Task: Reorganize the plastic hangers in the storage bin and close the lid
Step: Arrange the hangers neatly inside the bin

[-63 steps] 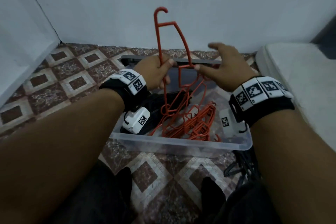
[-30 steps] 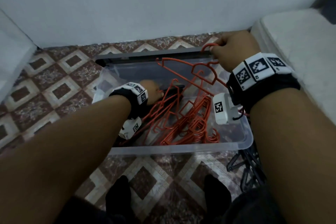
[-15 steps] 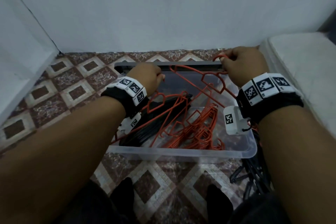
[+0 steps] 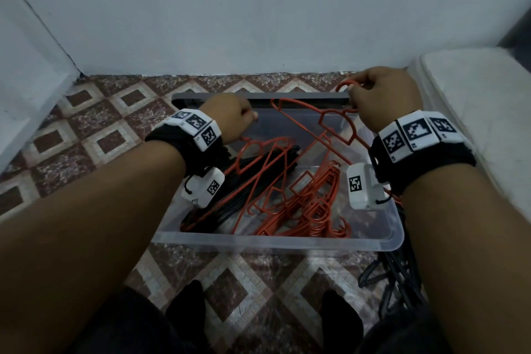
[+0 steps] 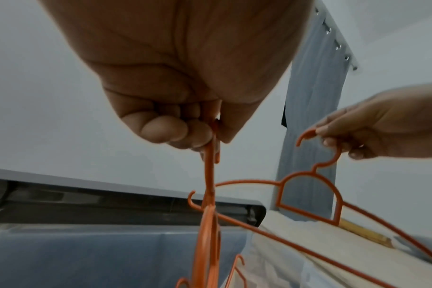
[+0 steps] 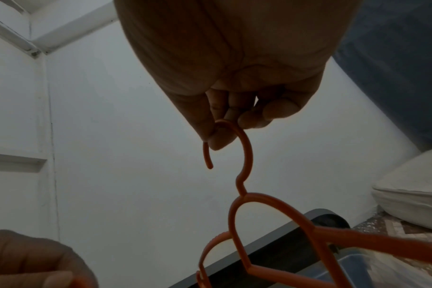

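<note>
You are in the sorting step. Your right hand [image 4: 382,96] pinches the hook of 1 orange hanger [image 4: 330,126] over the far right of the storage bin [image 4: 275,243]. Your left hand [image 4: 230,116] grips another orange hanger [image 5: 208,175] at the far left. More orange hangers [image 4: 304,210] and black ones [image 4: 258,169] lie mixed up inside. I think you next need to lay both flat on the pile. The dark lid [image 4: 258,95] waits behind the bin. I see square code tags on your wrist bands [image 4: 413,132], but no words.
</note>
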Demonstrator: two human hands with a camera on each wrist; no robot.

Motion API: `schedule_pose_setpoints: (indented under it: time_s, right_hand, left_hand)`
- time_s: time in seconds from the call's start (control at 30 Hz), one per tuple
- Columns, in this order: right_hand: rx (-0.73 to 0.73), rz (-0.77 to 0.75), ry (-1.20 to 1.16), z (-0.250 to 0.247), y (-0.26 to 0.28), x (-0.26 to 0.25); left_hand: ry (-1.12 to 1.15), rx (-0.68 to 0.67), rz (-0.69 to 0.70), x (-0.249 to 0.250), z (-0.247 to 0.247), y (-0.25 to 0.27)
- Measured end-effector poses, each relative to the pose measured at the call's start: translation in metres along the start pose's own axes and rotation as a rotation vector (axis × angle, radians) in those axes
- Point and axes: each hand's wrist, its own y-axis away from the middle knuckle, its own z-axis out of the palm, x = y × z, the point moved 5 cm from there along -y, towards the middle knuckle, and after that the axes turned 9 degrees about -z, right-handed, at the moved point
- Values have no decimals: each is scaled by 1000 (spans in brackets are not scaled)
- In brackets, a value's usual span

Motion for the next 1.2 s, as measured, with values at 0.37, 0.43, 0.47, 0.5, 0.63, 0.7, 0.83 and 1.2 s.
schedule_pose_setpoints:
  time_s: [0.37,0.43,0.47,0.5,0.63,0.7,0.83,1.2]
  right_hand:
    - [-108,-8,-332,9,7,-14]
    - [-139,-6,-410,14,9,-19]
    - [-171,-23,-417,17,10,-22]
    - [-220,-48,-407,22,12,-26]
    - [-497,-124,-398,40,22,-44]
    - [-525,-124,-436,40,26,-49]
    - [-440,-66,-341,37,25,-43]
    - [-286,58,-224,37,7,-19]
  left_hand:
    - [743,-88,-75,39,-18,32]
    - [879,-183,-106,47,-12,34]
    - [939,-224,-111,50,-10,35]
    - [993,-258,-113,54,-9,36]
    - [1134,-321,-67,69,-10,38]
    - [1104,-328,3,73,-13,39]
    - [1144,-247,11,64,-14,34]
    - [-58,-381,-161,-6,119,-33]
